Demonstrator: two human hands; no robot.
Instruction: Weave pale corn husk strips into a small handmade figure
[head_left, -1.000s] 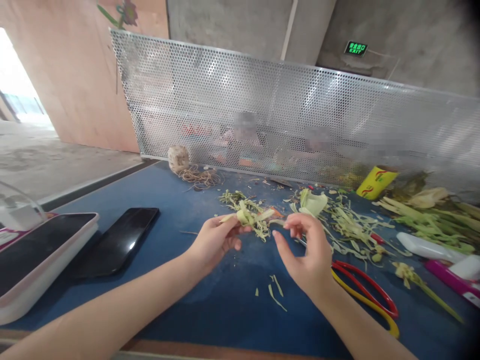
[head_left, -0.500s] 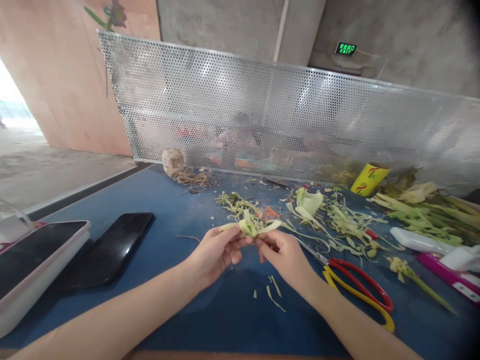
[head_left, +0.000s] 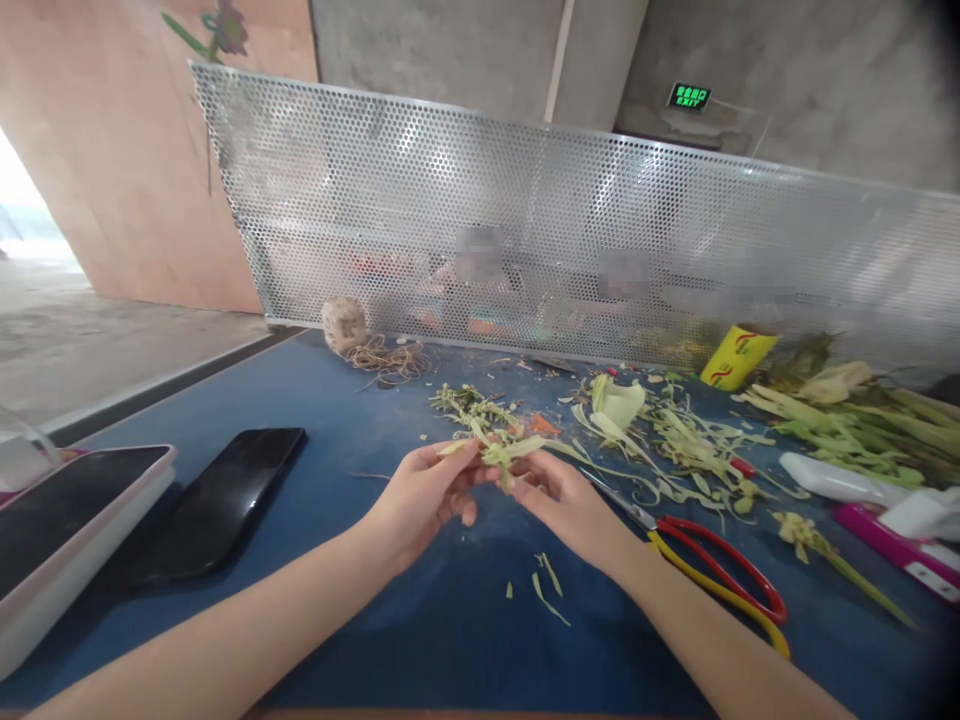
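Between both hands is a small bundle of pale green leaf strips (head_left: 498, 455), perhaps corn husk, folded together at its middle with loose ends sticking out. My left hand (head_left: 429, 495) pinches its left side between thumb and fingers. From the right, my right hand (head_left: 562, 500) grips the bundle with thumb and forefinger. The fingertips partly cover the strips. Scissors (head_left: 712, 570) with one red and one yellow handle lie beside my right forearm. A few thin green scraps (head_left: 551, 597) rest on the blue table (head_left: 420, 640) below the hands.
Cut strips (head_left: 697, 445) and a curled husk (head_left: 619, 405) lie beyond my right hand. Long leaves (head_left: 847, 420) and a yellow tube (head_left: 739, 357) stand farther right. Two phones (head_left: 217, 505) (head_left: 82, 520) lie left. Twine (head_left: 386, 358) sits near a perforated metal screen (head_left: 420, 200), with people blurred behind it.
The bundle has turned in my fingers, and its knot-like middle now points downward. My right fingers have shifted around it, while the left hand has moved slightly left.
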